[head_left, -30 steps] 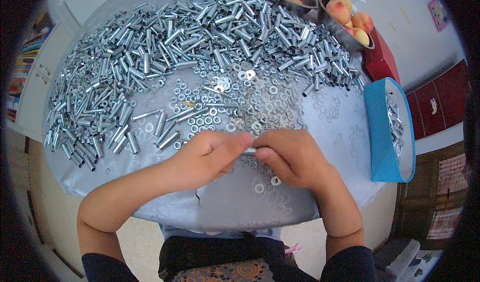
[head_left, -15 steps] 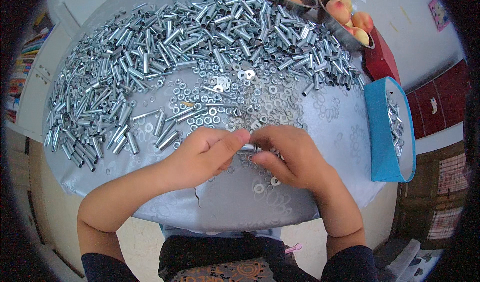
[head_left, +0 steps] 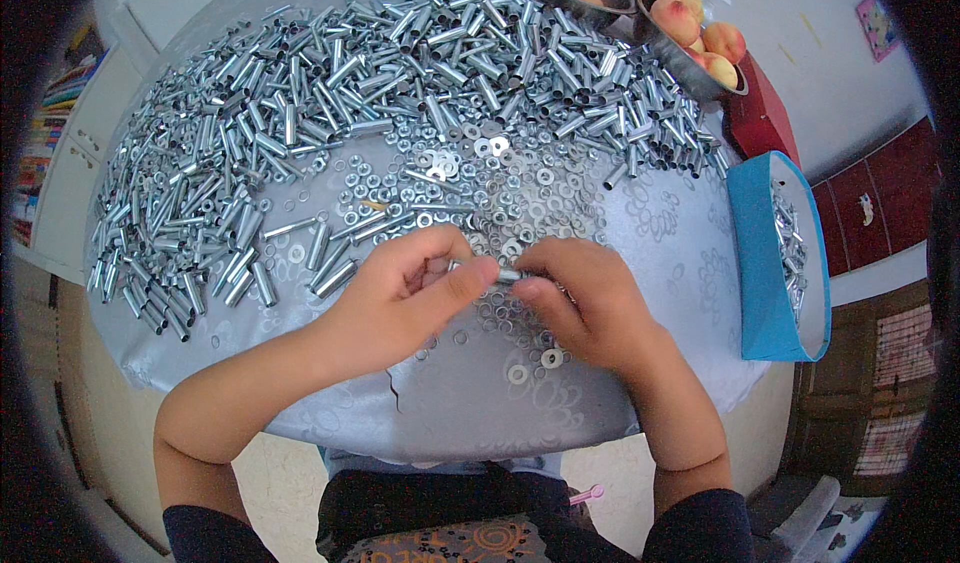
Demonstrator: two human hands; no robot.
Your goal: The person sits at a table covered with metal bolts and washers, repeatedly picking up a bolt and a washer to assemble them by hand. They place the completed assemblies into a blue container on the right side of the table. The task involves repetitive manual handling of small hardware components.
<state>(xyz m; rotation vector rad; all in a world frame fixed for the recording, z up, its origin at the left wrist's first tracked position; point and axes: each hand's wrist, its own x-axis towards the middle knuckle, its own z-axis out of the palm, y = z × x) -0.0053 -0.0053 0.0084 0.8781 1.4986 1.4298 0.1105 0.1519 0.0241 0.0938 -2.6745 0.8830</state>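
Between my two hands is a shiny silver metal piece [head_left: 509, 275], a short rod or sleeve whose ends the fingers cover. My left hand [head_left: 412, 285] is closed around its left end, with the thumb pressed along it. At the other end, the fingertips and thumb of my right hand [head_left: 592, 301] pinch it. Loose flat washers [head_left: 518, 374] and thin rings lie beneath and beside the hands. Just beyond the fingers spread hex nuts [head_left: 428, 238] and more washers. Several long bolts [head_left: 372, 225] rest to the left of these.
A broad heap of metal sleeves [head_left: 290, 123] covers the table's far and left parts. At the right edge stands a blue fabric bin [head_left: 755, 263] holding metal parts. Metal bowls of fruit, with peaches [head_left: 680, 23] in one, and a red box [head_left: 762, 113] are at the far right.
My left hand has shifted slightly up and its fingers have curled differently. My right thumb and fingertips have closed onto the metal piece, having been farther apart before.
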